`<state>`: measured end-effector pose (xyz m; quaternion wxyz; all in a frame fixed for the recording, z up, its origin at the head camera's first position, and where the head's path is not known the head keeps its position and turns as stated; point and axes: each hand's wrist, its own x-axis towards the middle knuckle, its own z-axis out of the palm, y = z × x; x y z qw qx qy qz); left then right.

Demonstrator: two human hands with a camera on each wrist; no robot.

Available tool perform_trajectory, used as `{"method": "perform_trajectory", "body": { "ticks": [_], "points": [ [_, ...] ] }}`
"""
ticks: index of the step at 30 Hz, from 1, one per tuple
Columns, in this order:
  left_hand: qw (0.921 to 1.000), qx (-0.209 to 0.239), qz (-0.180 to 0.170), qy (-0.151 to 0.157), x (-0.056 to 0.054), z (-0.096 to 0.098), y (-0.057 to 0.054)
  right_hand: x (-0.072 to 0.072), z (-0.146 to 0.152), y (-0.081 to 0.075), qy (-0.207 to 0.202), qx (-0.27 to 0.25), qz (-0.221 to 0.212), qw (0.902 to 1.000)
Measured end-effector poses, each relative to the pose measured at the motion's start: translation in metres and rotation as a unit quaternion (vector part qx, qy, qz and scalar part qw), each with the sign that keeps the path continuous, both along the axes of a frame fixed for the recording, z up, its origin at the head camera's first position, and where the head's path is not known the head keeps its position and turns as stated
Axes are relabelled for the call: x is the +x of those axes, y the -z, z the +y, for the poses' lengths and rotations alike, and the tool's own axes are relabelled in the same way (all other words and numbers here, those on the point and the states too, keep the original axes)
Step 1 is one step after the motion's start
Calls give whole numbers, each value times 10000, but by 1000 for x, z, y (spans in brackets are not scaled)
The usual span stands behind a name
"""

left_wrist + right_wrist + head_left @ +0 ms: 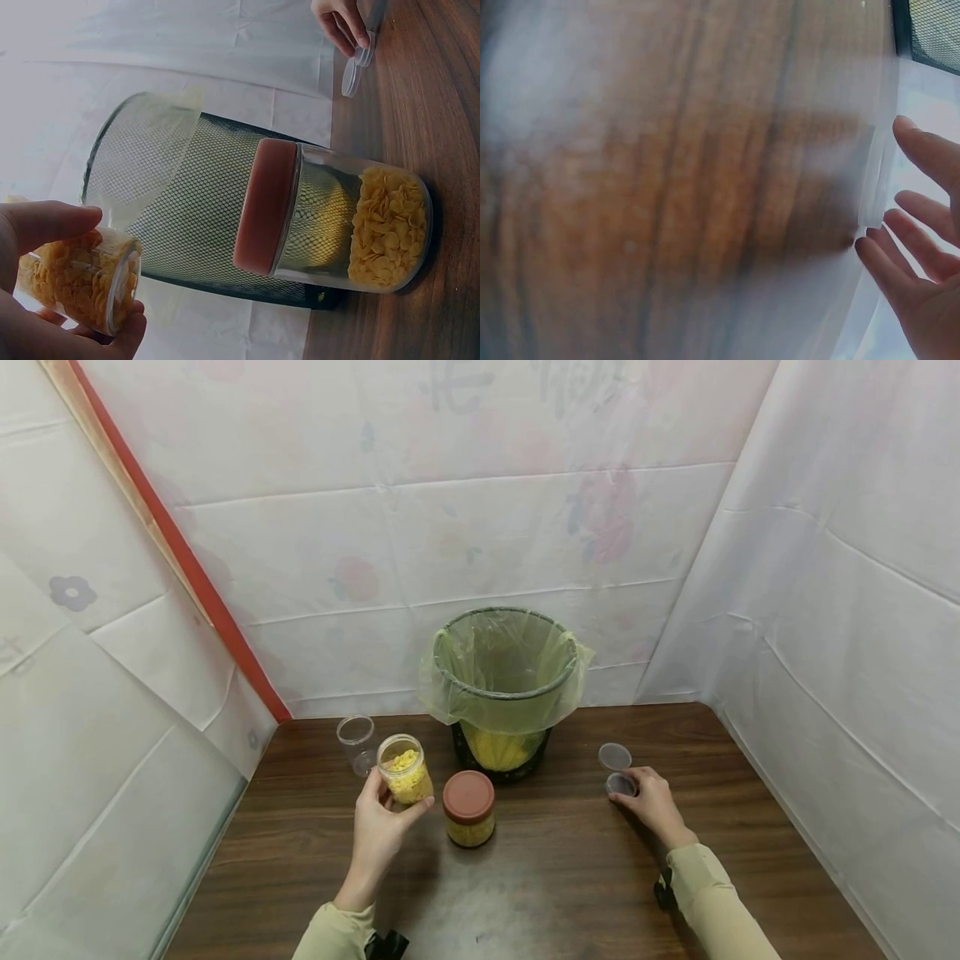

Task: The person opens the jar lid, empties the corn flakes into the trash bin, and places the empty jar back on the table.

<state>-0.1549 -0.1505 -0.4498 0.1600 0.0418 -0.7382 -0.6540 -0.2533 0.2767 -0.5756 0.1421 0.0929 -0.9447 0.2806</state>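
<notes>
My left hand (pixel 378 831) grips an unlidded clear jar (pixel 406 772) of yellow flakes above the table. The jar leans a little, its mouth facing up, and the left wrist view shows thumb and fingers around its lower part. Over on the right, my right hand (pixel 656 806) is at a small clear lid (pixel 621 785) lying on the table. Its thumb and fingers are spread about the lid's edge in the right wrist view. A second clear lid (pixel 615 757) lies just behind. Between the hands stands a jar with a reddish-brown lid (pixel 468 797), partly filled with flakes.
A mesh bin (pixel 501 747) with a pale yellow-green liner stands at the table's back, behind the brown-lidded jar. An uncovered clear jar (pixel 357 745) sits at the back left. White sheeting (pixel 480 543) encloses the wooden table (pixel 562 877) at the back and sides.
</notes>
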Motion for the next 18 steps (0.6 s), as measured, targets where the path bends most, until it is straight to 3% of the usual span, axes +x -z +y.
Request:
{"method": "perform_trajectory", "body": {
  "ticks": [9, 18],
  "points": [
    [10000, -13, -15, 51, -1, 1, -4, 2, -3, -9, 264, 76, 195, 9994],
    [10000, -41, 20, 75, -4, 1, -10, 7, -16, -37, 620, -231, 201, 9976]
  ]
}}
